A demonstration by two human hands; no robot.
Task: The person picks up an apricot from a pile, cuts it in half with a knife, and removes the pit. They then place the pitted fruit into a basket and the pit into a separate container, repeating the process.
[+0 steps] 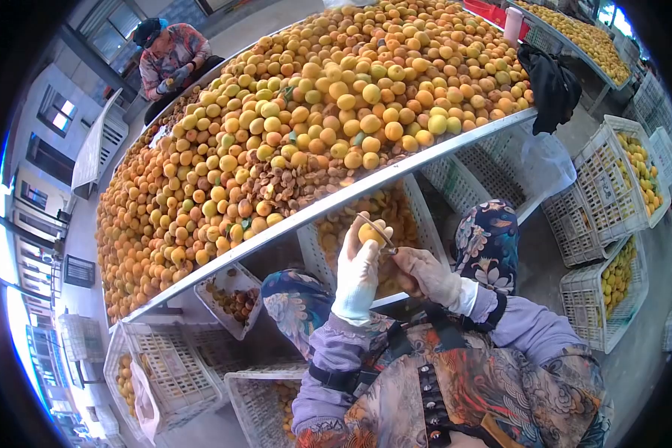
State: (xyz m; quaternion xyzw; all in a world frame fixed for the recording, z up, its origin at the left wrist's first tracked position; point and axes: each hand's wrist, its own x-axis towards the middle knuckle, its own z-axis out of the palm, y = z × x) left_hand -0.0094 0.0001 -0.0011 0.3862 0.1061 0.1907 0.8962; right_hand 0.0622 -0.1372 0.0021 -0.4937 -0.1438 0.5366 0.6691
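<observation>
In the head view, my left hand [359,269], in a white glove, is closed around a yellow apricot [370,234]. My gloved right hand [431,275] grips a thin curved metal tool [378,231], whose slender end lies across the apricot. Just what kind of tool it is I cannot make out. Both hands are above a white plastic crate [425,216] holding orange apricot pieces, between my knees. Beyond them, a heap of whole apricots [299,112] covers a large table with a pale raised edge [381,179]. A pile of brown pits [295,183] lies near that edge.
Another person [173,56] works at the table's far left. A small white bin [231,299] with dark scraps stands left of my knees. Stacked crates of apricots [608,187] are at right; more crates [164,366] stand at lower left. A black garment [549,86] hangs at the table corner.
</observation>
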